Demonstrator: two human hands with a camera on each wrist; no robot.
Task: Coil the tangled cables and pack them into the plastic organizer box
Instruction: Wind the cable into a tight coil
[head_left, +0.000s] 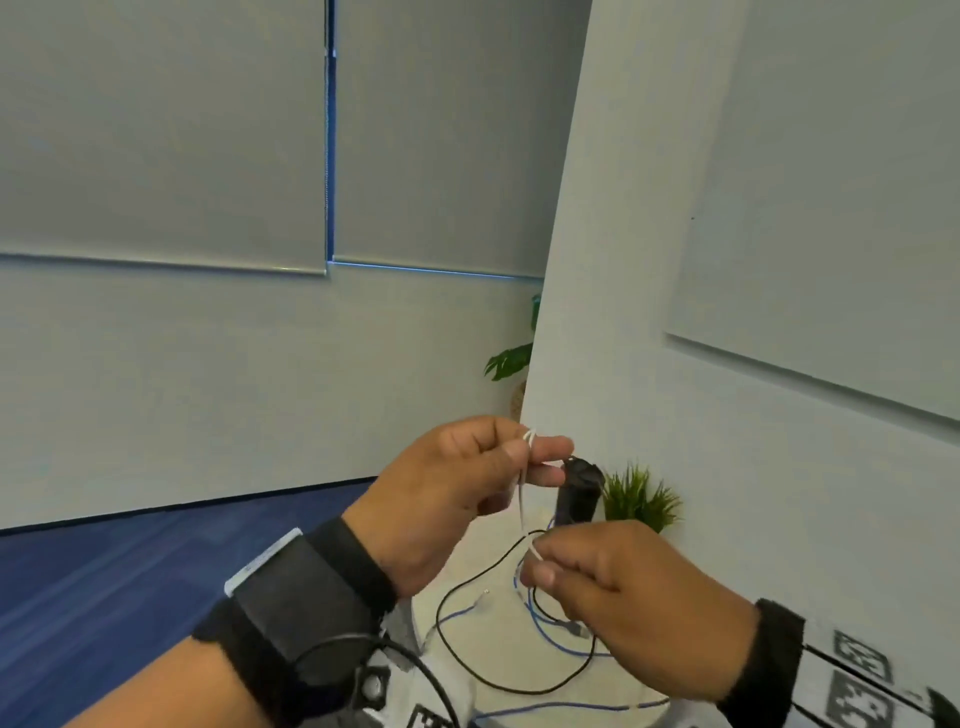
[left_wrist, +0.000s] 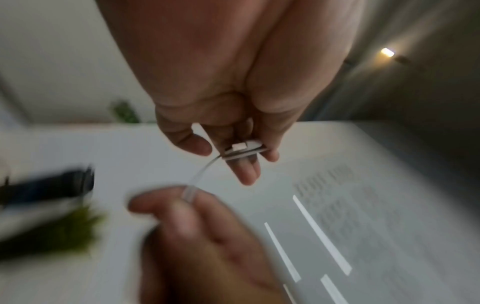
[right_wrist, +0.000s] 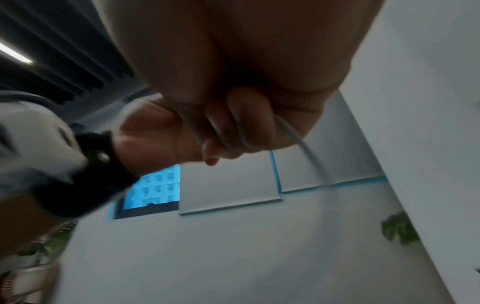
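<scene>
- Right hand (head_left: 623, 597) pinches the lower end of a white cable (head_left: 522, 499), above the surface (head_left: 462, 618).
- Left hand (head_left: 457, 493) pinches the cable's upper loops, above the right hand.
- Black cable (head_left: 467, 660) and blue cable (head_left: 550, 636) lie loose on the surface, below the hands.
- A small plant (head_left: 639, 499) stands beyond the hands.

Bench (head_left: 467, 582) left of the small plant (head_left: 641, 499) is open; black cable (head_left: 457, 639) and blue cable (head_left: 550, 644) loop across it. Black object (head_left: 579, 493) stands just beside the plant; wall (head_left: 779, 467) close behind.
</scene>
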